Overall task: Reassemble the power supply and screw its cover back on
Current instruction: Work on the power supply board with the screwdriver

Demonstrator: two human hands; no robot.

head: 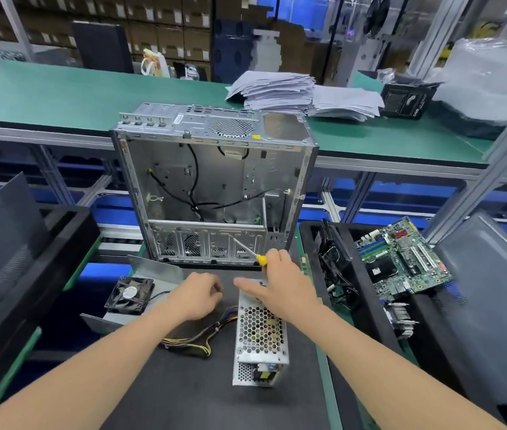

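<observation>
Fingers [277, 257] of the right hand [283, 285] are clamped round a yellow-handled steel screwdriver [261, 260], thumb stretched over the far end of the silver perforated metal power supply [260, 336] — it lies flat on the black mat surface [168, 398]. The left hand [196, 294] rests beside the yellow-and-black wire bundle [196, 338], fingers curled under — whether they pinch anything, I cannot tell.
</observation>
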